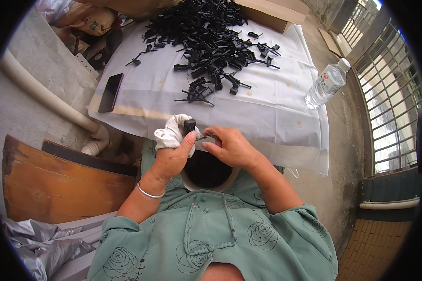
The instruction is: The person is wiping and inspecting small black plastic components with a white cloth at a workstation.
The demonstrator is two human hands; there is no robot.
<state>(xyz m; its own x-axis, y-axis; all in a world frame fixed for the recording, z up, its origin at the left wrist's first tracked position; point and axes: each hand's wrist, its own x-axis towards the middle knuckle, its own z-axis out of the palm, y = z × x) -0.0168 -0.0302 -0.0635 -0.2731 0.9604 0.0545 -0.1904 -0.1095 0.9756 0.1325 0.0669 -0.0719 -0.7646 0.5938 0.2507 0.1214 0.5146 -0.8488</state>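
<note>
My left hand (pixel 171 159) is closed round a small black plastic part (pixel 189 125), with a crumpled white cloth (pixel 166 136) bunched around the fingers. Close beside it, my right hand (pixel 229 146) is pinched on something small and dark, mostly covered by the fingers. Its tip points toward the black part. Below both hands, a white bucket (pixel 188 181) with dark contents sits between my knees. On the table in front lies a big heap of similar black parts (pixel 215 47), many with thin stems sticking out.
White plastic sheeting (pixel 276 93) covers the table. A phone (pixel 111 92) lies at its left edge, and a clear water bottle (pixel 329 83) stands at the right. A cardboard box (pixel 267 15) is at the back. To the left are a pipe (pixel 47 96) and a wooden board (pixel 65 182).
</note>
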